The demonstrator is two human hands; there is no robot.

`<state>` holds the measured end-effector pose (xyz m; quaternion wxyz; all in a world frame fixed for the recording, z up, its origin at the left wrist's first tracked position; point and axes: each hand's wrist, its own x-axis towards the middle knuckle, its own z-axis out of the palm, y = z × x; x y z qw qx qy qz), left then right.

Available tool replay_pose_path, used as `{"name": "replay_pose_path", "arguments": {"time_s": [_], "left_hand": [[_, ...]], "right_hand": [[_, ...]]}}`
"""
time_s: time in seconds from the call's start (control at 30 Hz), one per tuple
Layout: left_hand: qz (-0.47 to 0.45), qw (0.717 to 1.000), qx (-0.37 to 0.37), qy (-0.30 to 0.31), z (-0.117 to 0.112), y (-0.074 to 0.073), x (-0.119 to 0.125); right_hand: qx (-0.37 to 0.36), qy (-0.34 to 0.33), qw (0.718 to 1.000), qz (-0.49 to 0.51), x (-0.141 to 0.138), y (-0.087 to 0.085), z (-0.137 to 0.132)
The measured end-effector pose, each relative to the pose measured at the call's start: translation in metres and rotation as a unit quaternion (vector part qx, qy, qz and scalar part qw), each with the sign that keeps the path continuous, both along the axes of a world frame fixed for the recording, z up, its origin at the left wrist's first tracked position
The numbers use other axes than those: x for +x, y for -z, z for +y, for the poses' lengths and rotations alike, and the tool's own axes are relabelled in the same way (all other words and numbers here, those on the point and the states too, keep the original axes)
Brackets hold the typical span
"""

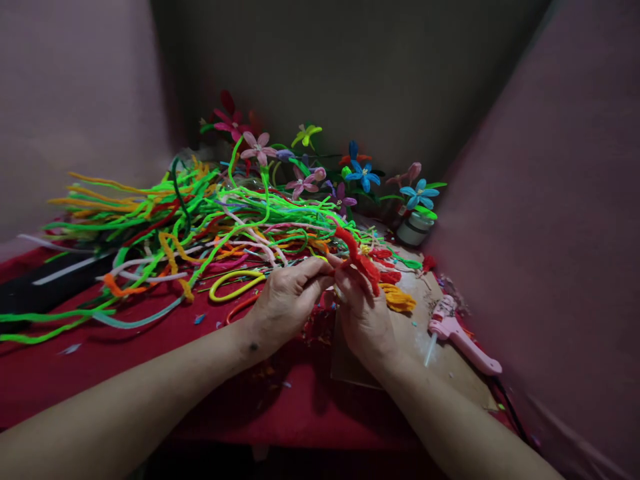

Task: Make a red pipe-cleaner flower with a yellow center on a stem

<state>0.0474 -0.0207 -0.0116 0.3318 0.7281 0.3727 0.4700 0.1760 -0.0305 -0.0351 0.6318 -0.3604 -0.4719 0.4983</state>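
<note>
My left hand (pixel 287 300) and my right hand (pixel 363 310) meet over a red cloth (pixel 165 373), fingers pinched together. Both hold a red pipe cleaner (pixel 357 257) that is bent and runs up and back from my right fingers. My left fingertips pinch its near end at the point where the hands touch. Just behind the hands lies a big loose heap of pipe cleaners (pixel 200 220), mostly green, orange, pink and white. A yellow loop (pixel 235 283) lies just left of my left hand.
Finished pipe-cleaner flowers (pixel 363 175) in pink, blue, purple and yellow stand at the back. A pink glue gun (pixel 463 337) lies at the right on a cardboard sheet (pixel 450 367). Small red and orange folded pieces (pixel 395 293) lie beside my right hand. A small white jar (pixel 414 230) stands behind.
</note>
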Motion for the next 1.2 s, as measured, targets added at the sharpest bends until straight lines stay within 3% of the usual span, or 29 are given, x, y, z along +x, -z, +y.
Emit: {"name": "replay_pose_path", "arguments": {"time_s": [0.13, 0.23, 0.47, 0.73, 0.77, 0.83, 0.93, 1.0, 1.07, 1.13, 1.2], "left_hand": [[-0.127, 0.965, -0.214, 0.081, 0.001, -0.012, -0.001], [-0.163, 0.934, -0.297, 0.116, 0.005, -0.014, -0.004], [-0.219, 0.872, -0.407, 0.162, 0.01, -0.011, -0.008], [-0.231, 0.844, -0.412, 0.253, 0.013, -0.004, -0.007], [-0.212, 0.858, -0.399, 0.243, 0.013, -0.004, -0.006], [-0.144, 0.912, -0.332, 0.195, 0.011, -0.005, -0.004], [-0.01, 0.991, -0.104, 0.085, 0.008, 0.002, -0.002], [0.082, 0.993, 0.079, 0.011, 0.009, 0.012, -0.003], [0.16, 0.967, 0.196, -0.033, 0.01, 0.021, -0.005], [0.173, 0.961, 0.214, -0.035, 0.012, 0.023, -0.007], [0.123, 0.985, 0.124, -0.009, 0.012, 0.016, -0.008]], "right_hand": [[0.009, -0.008, 1.0, -0.004, -0.003, -0.007, -0.001], [0.003, -0.038, 0.999, 0.026, -0.004, -0.007, -0.001], [-0.031, -0.103, 0.989, 0.099, 0.0, -0.006, 0.002], [-0.034, -0.076, 0.985, 0.154, -0.004, -0.005, 0.005], [-0.032, -0.07, 0.984, 0.159, -0.004, -0.004, 0.005], [-0.026, -0.056, 0.984, 0.167, -0.004, -0.003, 0.006], [-0.005, -0.018, 0.986, 0.163, -0.003, 0.0, 0.006], [0.011, -0.002, 0.991, 0.13, -0.002, 0.003, 0.005], [0.025, 0.001, 0.997, 0.08, -0.001, 0.004, 0.004], [0.029, -0.001, 0.999, 0.027, 0.0, 0.005, 0.003], [0.024, -0.022, 0.999, 0.008, 0.0, 0.004, 0.003]]}}
